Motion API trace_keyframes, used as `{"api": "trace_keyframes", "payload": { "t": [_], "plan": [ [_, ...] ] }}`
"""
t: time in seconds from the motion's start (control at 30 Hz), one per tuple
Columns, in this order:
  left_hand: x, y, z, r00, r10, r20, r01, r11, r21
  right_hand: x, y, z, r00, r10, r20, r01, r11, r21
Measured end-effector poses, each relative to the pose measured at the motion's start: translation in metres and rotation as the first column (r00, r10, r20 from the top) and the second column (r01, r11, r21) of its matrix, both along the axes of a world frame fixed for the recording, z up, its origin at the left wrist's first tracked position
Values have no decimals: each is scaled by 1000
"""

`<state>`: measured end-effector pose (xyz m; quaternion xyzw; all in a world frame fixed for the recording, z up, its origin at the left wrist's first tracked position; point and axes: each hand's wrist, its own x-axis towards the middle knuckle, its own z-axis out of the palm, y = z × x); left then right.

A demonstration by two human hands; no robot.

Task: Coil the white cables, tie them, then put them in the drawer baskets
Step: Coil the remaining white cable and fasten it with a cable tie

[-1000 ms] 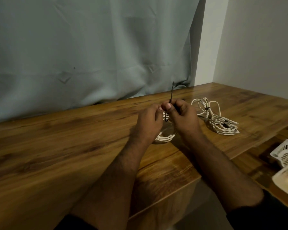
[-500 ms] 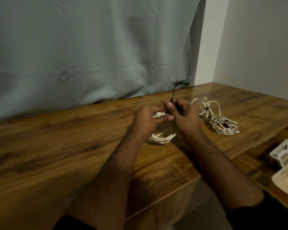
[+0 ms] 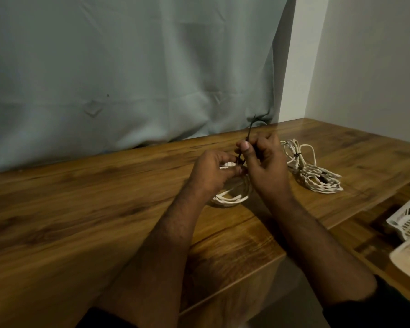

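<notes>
Two hands (image 3: 213, 171) (image 3: 268, 166) around coiled cable (image 3: 230, 197), black tie (image 3: 249, 132).

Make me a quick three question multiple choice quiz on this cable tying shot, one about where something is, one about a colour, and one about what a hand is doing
1. Where does the already tied cable bundle lie?
A. On the wooden table, to the right of the hands
B. In a basket
C. On the floor

2. What colour is the tie sticking up above the hands?
A. White
B. Black
C. Red

3. What is the right hand doing?
A. Resting flat on the table
B. Reaching into a white basket
C. Pinching the tie while the left hand holds the coiled cable

Answers:
1 A, the bundle sits on the tabletop.
2 B, the strip is dark against the curtain.
3 C, its thumb and fingers close on the strip.
</notes>
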<state>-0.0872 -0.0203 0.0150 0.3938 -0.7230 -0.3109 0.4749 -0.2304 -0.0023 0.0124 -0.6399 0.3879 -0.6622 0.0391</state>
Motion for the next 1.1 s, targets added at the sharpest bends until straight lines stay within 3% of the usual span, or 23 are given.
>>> {"api": "trace_keyframes", "payload": {
  "t": [0.23, 0.33, 0.43, 0.6, 0.73, 0.83, 1.0, 1.1],
  "plan": [
    [3, -3, -3, 992, 0, -128, 6, 999, 43, -2, -2, 0, 981, 118, 155, -126, 991, 42],
    [4, -2, -2, 969, 64, -239, -28, 988, 152, -1, 1, 2, 981, 47, 191, -69, 991, 112],
    [5, -2, 0, 960, 150, -237, -119, 983, 142, -1, 4, 2, 976, 6, 217, -41, 986, 159],
    [4, -2, -1, 942, 288, -171, -289, 957, 24, -3, 5, -1, 987, -125, 104, 104, 977, 186],
    [4, -6, 0, 910, 340, -238, -348, 937, 6, 7, 10, 0, 998, 54, 37, -57, 995, 83],
    [7, -6, 2, 851, 321, -416, -287, 947, 145, 16, 14, -3, 972, 197, -128, -190, 980, 66],
    [12, -4, 5, 745, 303, -594, -73, 922, 379, 17, 11, -7, 951, 220, -217, -194, 971, 138],
    [17, -2, 9, 680, 285, -676, 58, 898, 437, 18, 8, -9, 920, 254, -298, -194, 957, 218]
  ]
}}
